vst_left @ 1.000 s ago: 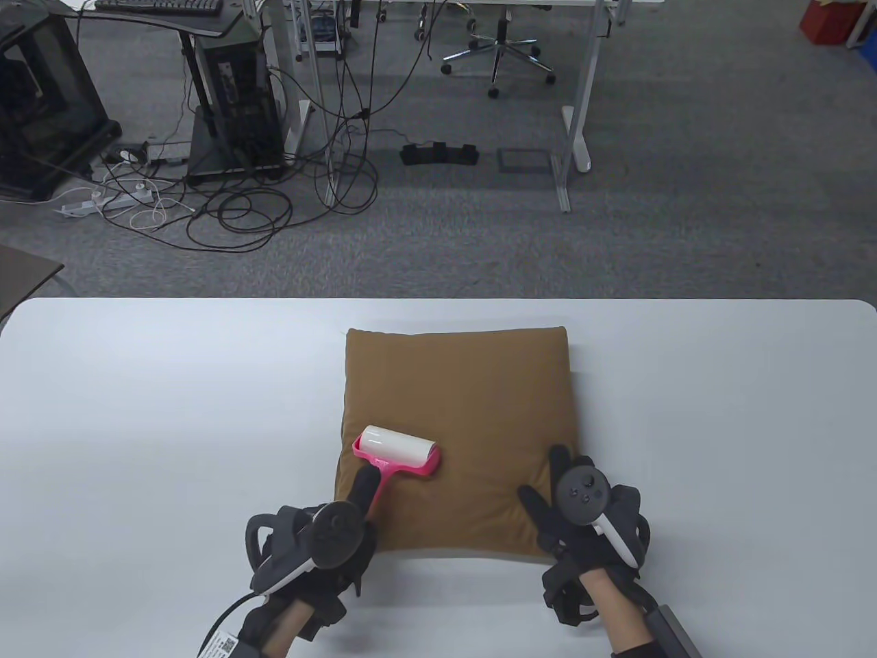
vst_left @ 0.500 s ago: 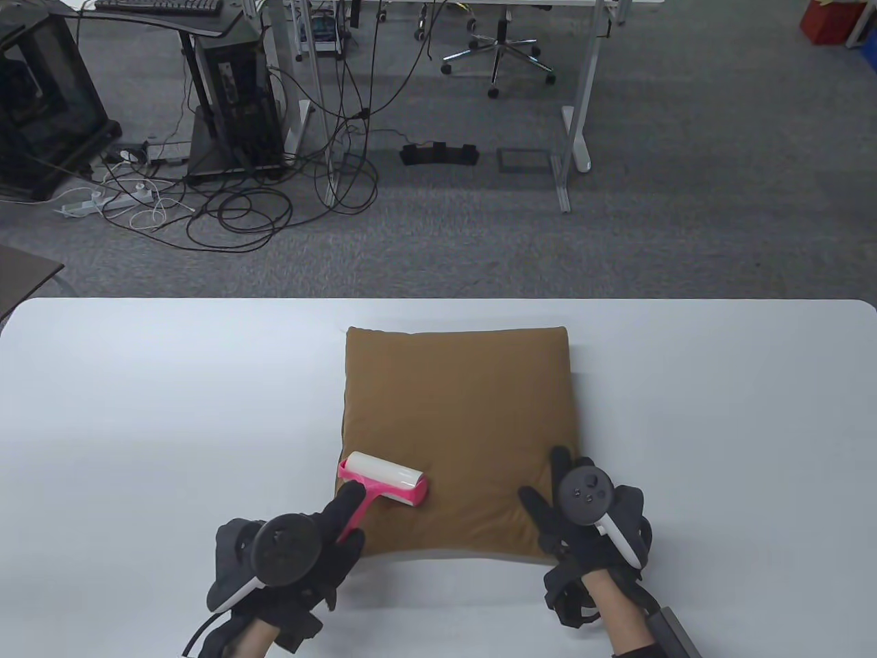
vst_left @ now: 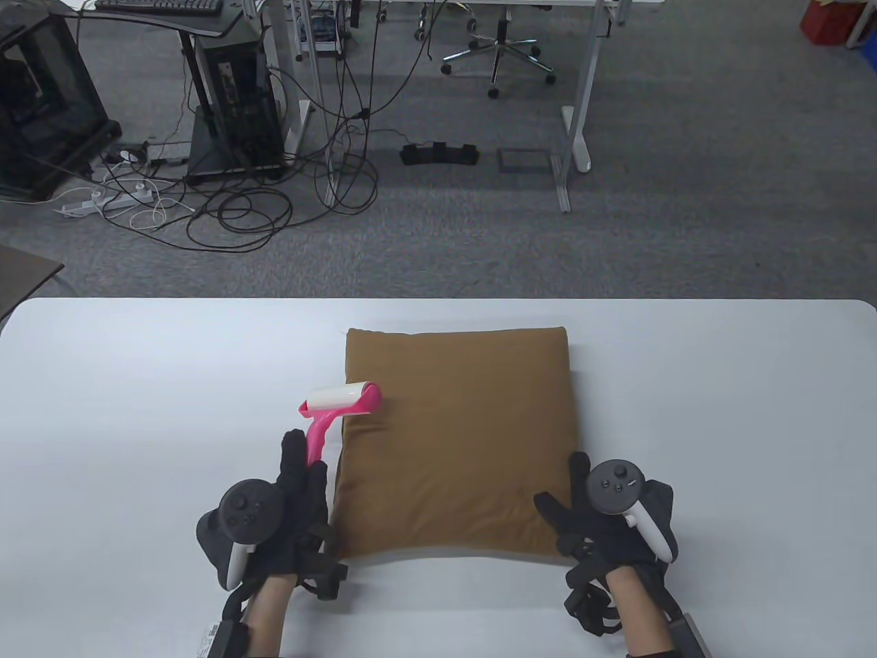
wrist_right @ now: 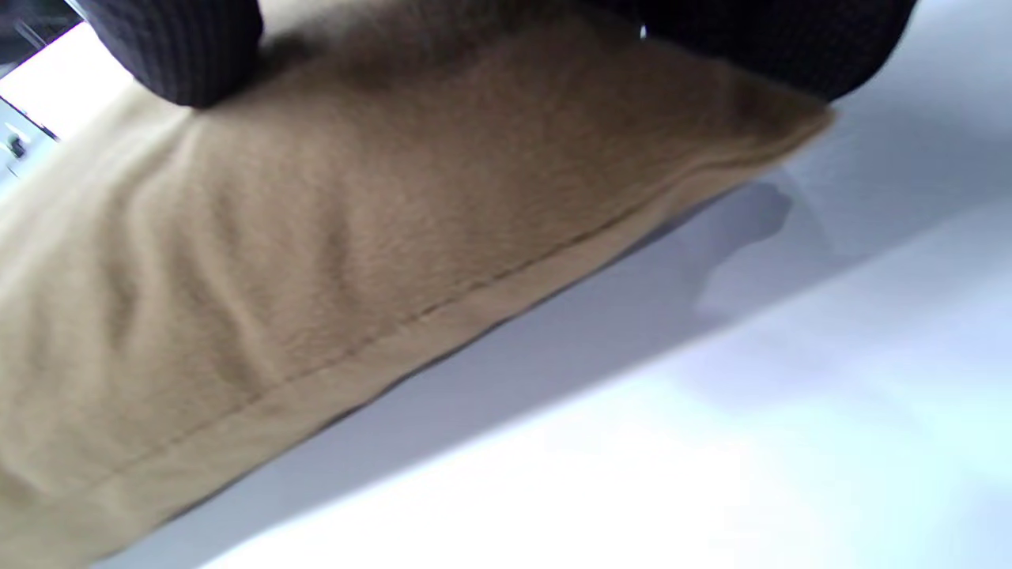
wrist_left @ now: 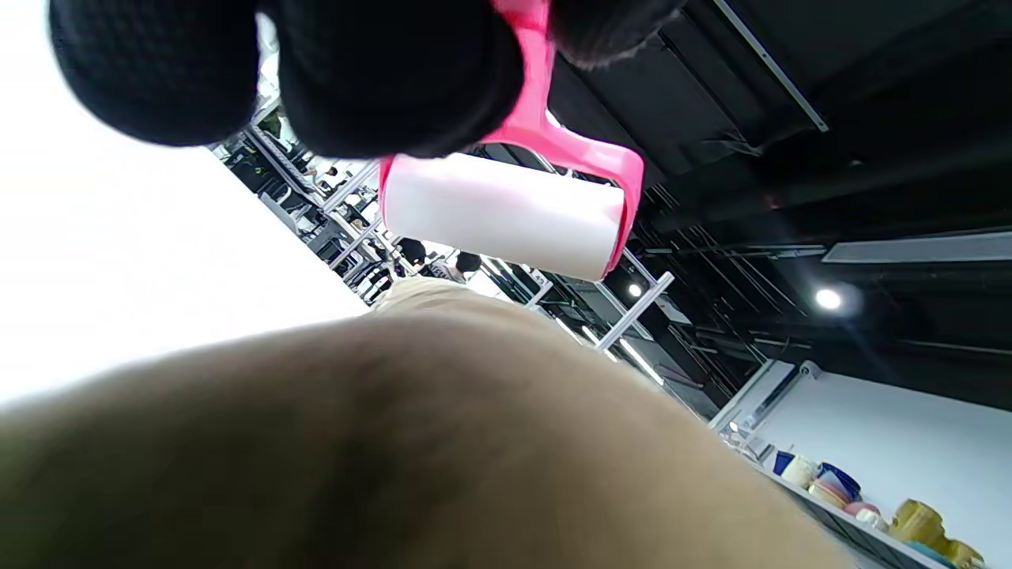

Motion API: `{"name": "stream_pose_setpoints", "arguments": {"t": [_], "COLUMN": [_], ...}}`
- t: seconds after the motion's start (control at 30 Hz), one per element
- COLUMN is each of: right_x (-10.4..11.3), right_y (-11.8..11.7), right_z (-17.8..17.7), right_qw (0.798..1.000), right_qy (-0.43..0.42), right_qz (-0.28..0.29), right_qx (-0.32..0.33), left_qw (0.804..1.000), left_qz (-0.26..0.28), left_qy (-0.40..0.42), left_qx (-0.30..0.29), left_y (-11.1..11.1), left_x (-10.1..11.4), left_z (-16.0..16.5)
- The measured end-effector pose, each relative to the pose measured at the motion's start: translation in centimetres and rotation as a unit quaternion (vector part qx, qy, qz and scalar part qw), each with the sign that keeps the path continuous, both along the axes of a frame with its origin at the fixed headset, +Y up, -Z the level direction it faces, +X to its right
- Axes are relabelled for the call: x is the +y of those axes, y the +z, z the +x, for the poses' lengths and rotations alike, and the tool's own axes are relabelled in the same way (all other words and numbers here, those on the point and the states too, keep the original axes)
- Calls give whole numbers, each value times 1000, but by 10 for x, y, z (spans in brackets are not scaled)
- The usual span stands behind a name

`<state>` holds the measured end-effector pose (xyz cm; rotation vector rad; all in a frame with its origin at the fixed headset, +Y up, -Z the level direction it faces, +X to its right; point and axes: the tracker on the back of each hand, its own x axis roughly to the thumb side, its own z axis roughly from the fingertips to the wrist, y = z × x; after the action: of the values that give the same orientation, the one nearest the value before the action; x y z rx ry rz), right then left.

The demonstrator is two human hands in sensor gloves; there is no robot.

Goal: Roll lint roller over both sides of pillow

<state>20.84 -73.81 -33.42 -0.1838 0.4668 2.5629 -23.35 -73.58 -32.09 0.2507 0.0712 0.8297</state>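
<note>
White table (vst_left: 137,384), brown pillow (vst_left: 459,439), left hand (vst_left: 288,507) around lint roller (vst_left: 339,404)

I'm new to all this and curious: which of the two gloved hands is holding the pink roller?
The left hand: it grips the pink lint roller by its handle. The right hand holds no tool and rests on the brown pillow.

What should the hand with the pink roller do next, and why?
Probably lower the pink-handled lint roller back onto the brown square pillow. The left hand holds it lifted at the pillow's left edge, with a gap showing in the left wrist view, while the right hand rests on the near right corner.
</note>
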Motion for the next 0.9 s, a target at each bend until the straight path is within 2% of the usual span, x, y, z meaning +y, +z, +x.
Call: {"name": "stream_pose_setpoints", "arguments": {"t": [0.13, 0.3, 0.43, 0.57, 0.7, 0.83, 0.9], "right_x": [-3, -9, 2, 35, 85, 139, 165], "right_y": [-4, -17, -21, -18, -2, 37, 56], "right_z": [-2, 4, 12, 30, 53, 59, 50], "right_qw": [1000, 999, 992, 975, 944, 889, 864], "right_qy": [3, -32, -37, -40, -71, -166, -176], "right_qz": [3, 36, 106, 187, 279, 410, 463], "right_qx": [4, -6, -51, -112, -160, -119, -92], "left_qw": [999, 999, 999, 998, 996, 995, 996], "left_qz": [-12, 9, 11, 24, 28, 20, 20], "left_qy": [31, 28, 51, 64, 85, 94, 90], "left_qx": [0, 12, 6, 12, 12, -2, -3], "left_y": [2, 4, 7, 10, 12, 12, 12], "left_x": [-9, -1, -1, 1, 3, 4, 4], "left_z": [-5, -7, -9, -12, -12, -10, -10]}}
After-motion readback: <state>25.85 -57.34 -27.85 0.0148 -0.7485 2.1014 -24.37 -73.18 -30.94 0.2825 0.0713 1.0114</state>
